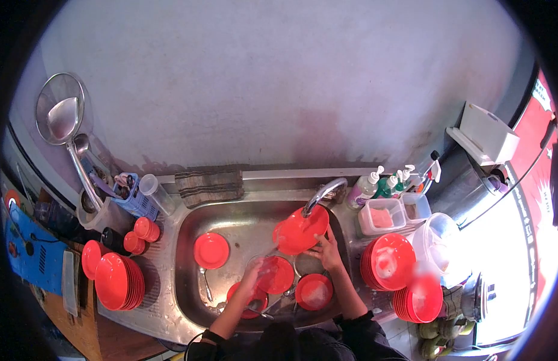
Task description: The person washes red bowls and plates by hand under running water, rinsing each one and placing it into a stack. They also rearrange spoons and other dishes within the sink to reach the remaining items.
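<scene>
My right hand [328, 251] grips a red bowl [302, 230] by its right edge, fingers wrapped at the rim. The bowl is tilted right under the chrome faucet [325, 194]. Lower and to the left, my left hand [251, 278] is smeared by motion, beside a red dish [275, 275] in the sink [192, 289]; its fingers do not show clearly. A small red plate [211, 250] lies in the sink's left part, with a spoon [207, 285] below it. Another red bowl [314, 292] with suds sits near my right forearm. One more red dish [255, 305] is partly hidden under my left forearm.
Stacked red bowls [113, 283] and small red cups [145, 230] stand on the left drainboard. Soapy bowl stacks [392, 265] are at right, near plastic tubs [381, 216] and pump bottles [364, 189]. A cloth [208, 185] lies behind the sink; a blue basket [136, 198] holds utensils.
</scene>
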Demonstrator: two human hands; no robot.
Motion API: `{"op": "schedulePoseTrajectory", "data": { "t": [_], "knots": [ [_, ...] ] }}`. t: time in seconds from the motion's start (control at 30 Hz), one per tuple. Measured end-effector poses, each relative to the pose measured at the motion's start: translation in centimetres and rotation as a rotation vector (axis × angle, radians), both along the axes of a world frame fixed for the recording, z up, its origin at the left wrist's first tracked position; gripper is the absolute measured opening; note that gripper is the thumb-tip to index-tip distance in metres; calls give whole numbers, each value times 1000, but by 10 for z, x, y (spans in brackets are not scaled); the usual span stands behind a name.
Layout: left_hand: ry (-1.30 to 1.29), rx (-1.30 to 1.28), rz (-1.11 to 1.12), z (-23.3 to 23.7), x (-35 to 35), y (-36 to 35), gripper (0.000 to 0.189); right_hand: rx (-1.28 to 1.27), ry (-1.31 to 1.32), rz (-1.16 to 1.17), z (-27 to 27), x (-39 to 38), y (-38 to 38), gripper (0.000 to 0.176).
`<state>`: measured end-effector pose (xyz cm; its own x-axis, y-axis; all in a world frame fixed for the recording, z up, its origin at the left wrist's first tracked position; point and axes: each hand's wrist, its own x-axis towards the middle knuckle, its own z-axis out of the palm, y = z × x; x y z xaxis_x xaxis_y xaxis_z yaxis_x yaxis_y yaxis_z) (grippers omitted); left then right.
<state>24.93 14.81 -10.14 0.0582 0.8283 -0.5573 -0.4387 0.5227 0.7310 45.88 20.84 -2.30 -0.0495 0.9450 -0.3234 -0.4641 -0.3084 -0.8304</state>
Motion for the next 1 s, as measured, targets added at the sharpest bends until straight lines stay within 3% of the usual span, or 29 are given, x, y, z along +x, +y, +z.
{"op": "schedulePoseTrajectory", "data": {
  "t": [0.1, 0.17, 0.37, 0.5, 0.57, 0.67, 0.9, 1.0],
  "knots": [
    [-10, 2, -4, 3, -1, -3, 30, -94, 116, -6, -8, 2, -4, 52],
    [-25, 15, -7, 3, -3, -5, 32, -300, 308, 17, -28, 10, 1, 44],
    [0, 20, -19, 9, -3, -8, 36, -401, 719, -144, -37, 4, 3, 40],
    [-11, 5, -15, 5, -6, -10, 36, -307, 601, 12, -33, -5, -6, 43],
    [-25, 7, -9, 4, -7, -12, 36, -43, 372, 84, -25, -10, -13, 43],
    [-43, 0, 6, 4, -8, -15, 35, 101, 436, 122, -24, -10, -9, 48],
    [-91, 23, 10, -3, -9, -19, 33, -28, 314, 126, -30, -10, -6, 49],
    [-57, 10, -33, 5, -7, -23, 36, -28, 246, 15, -46, -10, -5, 50]
  ]
}}
